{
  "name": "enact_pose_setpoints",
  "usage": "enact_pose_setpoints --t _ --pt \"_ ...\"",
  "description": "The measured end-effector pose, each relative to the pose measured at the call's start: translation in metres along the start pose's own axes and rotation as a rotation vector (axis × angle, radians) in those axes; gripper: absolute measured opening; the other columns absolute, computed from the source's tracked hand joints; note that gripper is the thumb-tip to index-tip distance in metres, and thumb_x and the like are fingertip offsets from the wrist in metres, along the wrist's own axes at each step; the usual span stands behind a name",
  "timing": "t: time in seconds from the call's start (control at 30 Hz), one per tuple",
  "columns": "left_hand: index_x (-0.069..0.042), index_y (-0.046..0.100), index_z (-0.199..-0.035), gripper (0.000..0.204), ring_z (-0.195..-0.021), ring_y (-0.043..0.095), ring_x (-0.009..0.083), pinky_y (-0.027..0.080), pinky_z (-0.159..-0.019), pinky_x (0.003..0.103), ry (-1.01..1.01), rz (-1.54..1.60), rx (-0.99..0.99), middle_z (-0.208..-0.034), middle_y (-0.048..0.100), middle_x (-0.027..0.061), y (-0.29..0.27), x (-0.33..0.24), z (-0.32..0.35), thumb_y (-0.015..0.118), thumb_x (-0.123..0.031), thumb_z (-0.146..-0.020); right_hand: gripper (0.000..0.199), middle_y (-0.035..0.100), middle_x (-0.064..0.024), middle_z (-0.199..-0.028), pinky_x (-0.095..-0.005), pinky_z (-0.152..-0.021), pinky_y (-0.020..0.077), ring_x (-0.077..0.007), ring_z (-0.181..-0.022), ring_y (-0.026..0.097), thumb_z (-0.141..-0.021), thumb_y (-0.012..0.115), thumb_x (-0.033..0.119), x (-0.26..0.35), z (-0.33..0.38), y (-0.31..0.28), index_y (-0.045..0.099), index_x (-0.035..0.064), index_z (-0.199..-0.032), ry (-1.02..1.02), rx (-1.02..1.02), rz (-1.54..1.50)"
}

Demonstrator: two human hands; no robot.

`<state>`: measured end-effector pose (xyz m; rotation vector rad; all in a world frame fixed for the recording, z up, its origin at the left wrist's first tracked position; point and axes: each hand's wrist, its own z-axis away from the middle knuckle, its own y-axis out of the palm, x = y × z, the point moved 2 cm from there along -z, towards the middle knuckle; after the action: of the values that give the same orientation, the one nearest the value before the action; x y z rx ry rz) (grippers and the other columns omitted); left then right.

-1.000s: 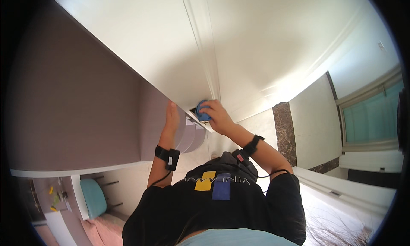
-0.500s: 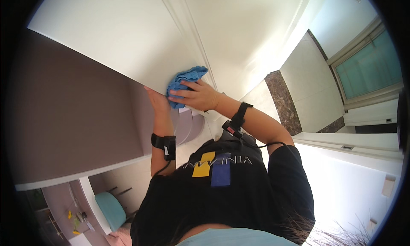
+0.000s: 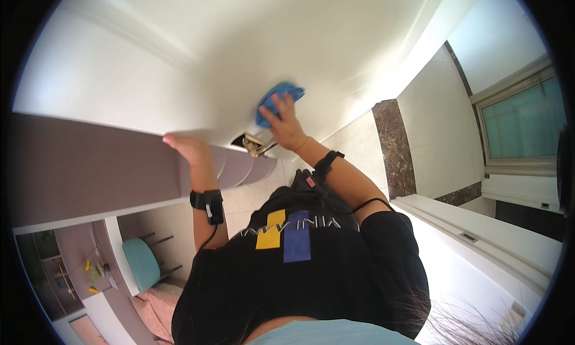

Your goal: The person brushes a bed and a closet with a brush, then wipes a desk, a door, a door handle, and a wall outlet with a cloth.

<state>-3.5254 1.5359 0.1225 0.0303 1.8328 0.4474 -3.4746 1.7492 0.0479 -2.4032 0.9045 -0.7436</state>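
R hand holding blue cloth flat to white door, metal handle just below-left in view, L hand farther off at its edge, grip unclear

The right hand holds a bunched blue cloth against a white door, with the fingers apart over it. Just below the cloth, close to the door's edge, is a shiny handle. The left hand is at this same edge and seems to touch it, although the contact is not clear. At lower left stands a teal chair.
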Motion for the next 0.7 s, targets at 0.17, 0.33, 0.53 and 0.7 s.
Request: enact_pose_setpoints --t 0.17,0.33,0.53,0.7 --pt "-0.006 0.023 -0.137 0.095 -0.127 0.026 0.0309 0.025 -0.105 0.045 -0.040 -0.041 -0.047 -0.140 0.025 0.0112 -0.001 -0.021 0.018 0.018 -0.079 -0.076 0.054 0.032 -0.0062 -0.141 -0.0522 -0.103 0.0187 -0.0375 -0.127 0.029 -0.067 0.058 0.009 -0.014 -0.093 -0.080 0.056 0.0261 -0.119 -0.189 -0.261 0.223" --pt "-0.006 0.021 -0.138 0.098 -0.127 0.025 0.0313 0.025 -0.105 0.045 0.009 -0.051 -0.085 -0.140 0.023 0.0114 0.006 -0.022 0.019 0.022 -0.081 -0.074 0.049 0.024 -0.0226 -0.141 -0.0545 -0.104 0.0105 -0.0440 -0.130 0.018 -0.074 0.059 0.015 -0.080 -0.075 -0.114 0.052 0.0087 -0.122 0.238 -0.592 0.130" --pt "-0.004 0.020 -0.138 0.101 -0.127 0.024 0.0322 0.022 -0.106 0.045 0.067 -0.090 -0.024 -0.142 0.021 0.0126 0.016 -0.024 0.022 0.024 -0.082 -0.073 0.062 0.012 -0.0260 -0.143 -0.0566 -0.104 0.0121 -0.0464 -0.130 0.014 -0.075 0.061 0.013 -0.035 -0.020 -0.042 0.038 0.0091 -0.132 0.462 -0.561 -0.061" --pt "-0.003 0.022 -0.137 0.102 -0.127 0.024 0.0328 0.024 -0.105 0.047 -0.025 -0.113 -0.071 -0.142 0.019 0.0127 0.026 -0.041 0.036 0.019 -0.082 -0.073 0.056 0.024 -0.0134 -0.144 -0.0560 -0.105 0.0124 -0.0411 -0.131 0.021 -0.067 0.062 0.012 -0.020 -0.067 -0.075 0.052 0.0211 -0.122 0.010 -0.307 0.071"
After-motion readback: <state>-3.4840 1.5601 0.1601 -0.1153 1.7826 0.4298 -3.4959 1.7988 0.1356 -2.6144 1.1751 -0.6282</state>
